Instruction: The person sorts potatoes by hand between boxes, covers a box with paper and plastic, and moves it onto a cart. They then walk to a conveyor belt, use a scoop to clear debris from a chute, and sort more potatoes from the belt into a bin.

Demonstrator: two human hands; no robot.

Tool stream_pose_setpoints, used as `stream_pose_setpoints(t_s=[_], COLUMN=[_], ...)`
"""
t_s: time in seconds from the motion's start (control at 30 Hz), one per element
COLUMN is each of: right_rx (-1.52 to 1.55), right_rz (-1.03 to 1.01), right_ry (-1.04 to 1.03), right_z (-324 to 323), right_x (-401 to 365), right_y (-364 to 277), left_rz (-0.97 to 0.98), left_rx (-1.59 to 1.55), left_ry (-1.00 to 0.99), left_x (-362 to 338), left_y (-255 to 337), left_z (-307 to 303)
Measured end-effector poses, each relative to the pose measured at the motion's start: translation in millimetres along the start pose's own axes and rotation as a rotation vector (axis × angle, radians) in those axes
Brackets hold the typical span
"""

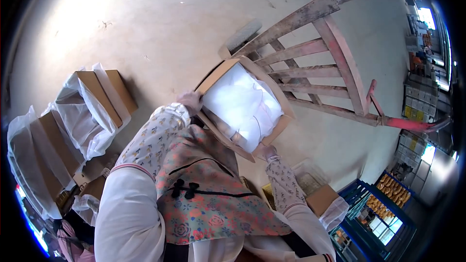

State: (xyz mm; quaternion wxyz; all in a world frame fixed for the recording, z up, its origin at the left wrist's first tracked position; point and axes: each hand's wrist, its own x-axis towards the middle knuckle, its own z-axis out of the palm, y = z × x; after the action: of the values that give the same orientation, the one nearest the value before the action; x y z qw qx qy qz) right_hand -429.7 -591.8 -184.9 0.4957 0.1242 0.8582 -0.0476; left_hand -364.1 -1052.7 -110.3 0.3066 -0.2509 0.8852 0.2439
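Observation:
An open cardboard box (223, 75) is in front of me, near the middle of the view. White plastic lining or wrapped sheets (238, 99) fill most of it, and what lies beneath is hidden. My left hand (191, 102) grips the box's left edge, its fingers partly out of sight behind the cardboard. At the lower right corner, my right hand (266, 151) is closed on the box's near edge. The box's far side is close to the slatted frame of a hand cart.
The worn wooden hand cart (310, 75) with red paint lies at the right, its wheel (245, 34) behind the box. Several plastic-lined cartons (99, 97) stand at the left. A smaller carton (322, 199) and a blue metal rack (357, 213) are at lower right.

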Motion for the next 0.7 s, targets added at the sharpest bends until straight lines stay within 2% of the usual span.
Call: stream_pose_setpoints(t_s=[0.03, 0.07, 0.13, 0.17, 0.23, 0.3, 0.4, 0.5, 0.53, 0.6, 0.63, 0.67, 0.7], right_rx=[0.072, 0.14, 0.362, 0.47, 0.547, 0.607, 0.326, -0.39, -0.214, -0.076, -0.102, -0.054, 0.119], right_rz=[0.006, 0.006, -0.025, -0.042, -0.029, -0.054, -0.283, -1.166, -1.112, -1.21, -1.379, -1.558, -1.527], right_ry=[-0.02, -0.036, -0.075, -0.098, -0.171, -0.244, -0.296, 0.002, -0.155, -0.253, -0.207, -0.135, -0.288], right_z=[1, -3, -6, -7, -12, -14, -26, -55, -77, -132, -155, -169, -185], right_x=[-6, -12, -37, -49, -65, -77, -77, -87, -111, -200, -240, -256, -276], right_y=[11, 19, 33, 37, 40, 39, 38, 37, 20, -17, -39, -51, -60], left_rz=[0.021, -0.014, -0.08, -0.176, -0.352, -0.435, -0.525, -0.582, -0.587, -0.516, -0.457, -0.463, -0.272], left_rx=[-0.147, -0.162, -0.216, -0.276, -0.503, -0.61, -0.698, -0.93, -1.01, -1.078, -1.03, -0.84, -0.821], left_ry=[-0.014, 0.067, 0.073, -0.079, -0.077, -0.041, 0.081, 0.089, 0.097, 0.131, 0.13, 0.074, 0.122], left_x=[-17, -29, -64, -81, -104, -138, -174, -209, -219, -246, -258, -280, -273], left_y=[-12, -27, -52, -58, -83, -97, -122, -122, -121, -101, -92, -63, -86], left_z=[-3, 12, 31, 26, 62, 82, 138, 176, 192, 199, 197, 158, 204])
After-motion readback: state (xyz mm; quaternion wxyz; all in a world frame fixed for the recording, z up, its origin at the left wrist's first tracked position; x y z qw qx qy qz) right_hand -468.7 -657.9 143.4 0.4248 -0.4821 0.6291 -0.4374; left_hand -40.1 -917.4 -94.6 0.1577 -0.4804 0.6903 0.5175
